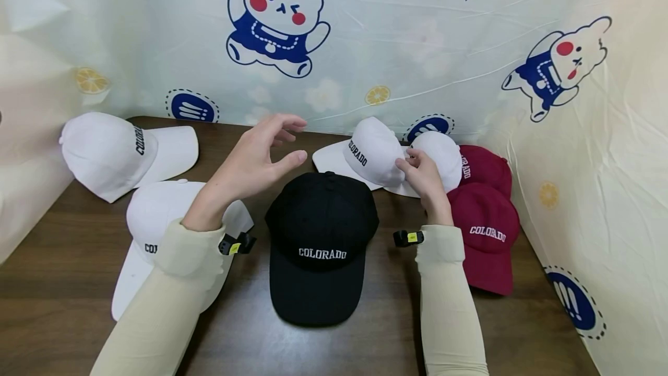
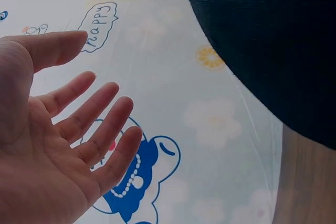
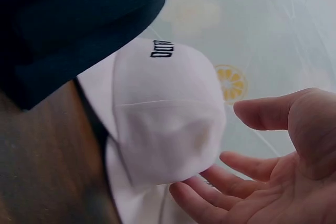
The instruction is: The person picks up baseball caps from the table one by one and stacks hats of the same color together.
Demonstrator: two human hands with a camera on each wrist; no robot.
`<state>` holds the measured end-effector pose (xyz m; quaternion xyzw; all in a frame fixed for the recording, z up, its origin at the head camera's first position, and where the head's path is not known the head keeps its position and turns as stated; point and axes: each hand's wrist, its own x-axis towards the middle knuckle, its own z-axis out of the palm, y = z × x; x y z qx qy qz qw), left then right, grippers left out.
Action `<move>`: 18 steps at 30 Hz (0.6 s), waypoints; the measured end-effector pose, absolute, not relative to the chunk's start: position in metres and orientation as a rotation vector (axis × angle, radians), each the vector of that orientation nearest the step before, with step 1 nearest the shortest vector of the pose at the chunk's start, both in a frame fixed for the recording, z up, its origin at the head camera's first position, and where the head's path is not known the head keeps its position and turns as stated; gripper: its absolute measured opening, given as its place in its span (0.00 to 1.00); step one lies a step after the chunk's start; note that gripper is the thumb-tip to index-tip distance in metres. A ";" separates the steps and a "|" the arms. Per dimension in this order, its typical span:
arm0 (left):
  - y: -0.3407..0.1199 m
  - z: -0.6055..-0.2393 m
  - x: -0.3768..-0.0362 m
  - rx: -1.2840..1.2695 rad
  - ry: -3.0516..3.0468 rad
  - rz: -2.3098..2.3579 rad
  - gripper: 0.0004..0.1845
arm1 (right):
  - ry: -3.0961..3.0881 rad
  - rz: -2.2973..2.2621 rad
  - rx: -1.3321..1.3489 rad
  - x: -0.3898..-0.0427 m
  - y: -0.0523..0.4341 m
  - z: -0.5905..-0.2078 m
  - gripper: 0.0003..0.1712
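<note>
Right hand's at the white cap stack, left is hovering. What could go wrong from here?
1. The right hand touches the white fabric Colorado cap only with its fingertips; the crown already looks dented and may crumple or slip.
2. That cap overlaps a second white cap, which lies against the maroon caps; tugging one could drag the others.
3. The left hand hovers open above the black Colorado cap and could bump it.

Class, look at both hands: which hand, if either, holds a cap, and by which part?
The right hand touches the white cap at its crown's back edge; a closed grip cannot be told. The left hand holds nothing.
</note>
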<state>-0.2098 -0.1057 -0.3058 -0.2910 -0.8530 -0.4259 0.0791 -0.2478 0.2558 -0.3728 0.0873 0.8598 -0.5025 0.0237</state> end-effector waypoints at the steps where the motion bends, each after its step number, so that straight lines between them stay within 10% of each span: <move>1: -0.105 -0.307 -0.210 -0.874 -2.556 -1.275 0.28 | 2.634 -1.577 0.279 -0.248 0.255 -0.374 0.37; 18: -0.101 -0.318 -0.219 -0.870 -2.636 -1.314 0.28 | 2.257 -1.960 0.341 -0.258 0.254 -0.396 0.38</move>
